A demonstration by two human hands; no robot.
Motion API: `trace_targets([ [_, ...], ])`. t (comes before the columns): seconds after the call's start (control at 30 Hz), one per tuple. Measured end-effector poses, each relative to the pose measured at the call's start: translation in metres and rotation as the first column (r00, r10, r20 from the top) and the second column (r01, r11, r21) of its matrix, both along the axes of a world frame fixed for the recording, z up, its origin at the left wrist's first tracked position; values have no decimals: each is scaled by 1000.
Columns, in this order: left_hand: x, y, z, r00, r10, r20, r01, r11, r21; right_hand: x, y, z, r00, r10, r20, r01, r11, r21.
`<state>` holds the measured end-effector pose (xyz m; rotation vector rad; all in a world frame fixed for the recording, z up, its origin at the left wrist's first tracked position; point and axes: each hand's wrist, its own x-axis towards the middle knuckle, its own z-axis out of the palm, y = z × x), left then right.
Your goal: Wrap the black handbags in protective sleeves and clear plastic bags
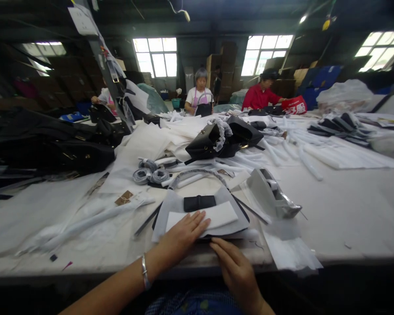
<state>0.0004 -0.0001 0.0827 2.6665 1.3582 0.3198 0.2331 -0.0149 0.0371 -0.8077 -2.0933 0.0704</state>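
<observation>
A black handbag (246, 213) lies flat at the table's front edge, its wrapped handle (197, 171) arching away from me. Thin white tissue paper (169, 201) covers most of it, with a black strap piece (199, 202) showing at the middle. Across the front rests a folded white foam sheet (221, 215). My left hand (187, 229) lies flat on that sheet, fingers stretched out. At the bag's near edge is my right hand (233, 267), its fingers extended and close together, fingertips touching the edge; I see nothing held in it.
A grey dispenser-like holder (271, 194) stands right of the bag. Wrapped strap rolls (151, 173) and a brown tag (124, 197) lie left. Another black bag (216, 138) sits behind, among white paper. Black bags (52, 144) pile up far left. Two people (200, 94) work across the table.
</observation>
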Motion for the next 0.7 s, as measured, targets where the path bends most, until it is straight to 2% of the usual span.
trace_targets([
  [0.1, 3, -2, -4, 1000, 19, -9, -19, 999, 33, 22, 14, 27, 986, -42, 160, 21, 991, 130],
  [0.17, 5, -3, -3, 999, 29, -27, -27, 998, 57, 29, 29, 42, 941, -74, 329, 4, 978, 210],
  [0.23, 6, -6, -2, 998, 38, -41, -34, 995, 89, 31, 46, 49, 881, -73, 468, -46, 970, 238],
  [0.3, 7, -8, 0, 998, 50, -37, -45, 991, 128, 31, 62, 44, 830, -25, 557, -130, 963, 236],
  [0.4, 6, -10, 4, 997, 62, -36, -54, 983, 174, 31, 80, 23, 818, 52, 573, -250, 929, 273],
  [0.53, 15, -10, 12, 993, 104, -63, -93, 984, 154, 35, 89, 2, 839, 76, 538, -267, 920, 286],
  [0.63, 32, -5, 11, 973, 189, -134, -161, 967, 195, 32, 85, 3, 849, 57, 526, -243, 925, 291],
  [0.7, 41, 1, 3, 965, 200, -169, -156, 957, 244, 27, 80, 9, 857, 47, 514, -221, 933, 283],
])
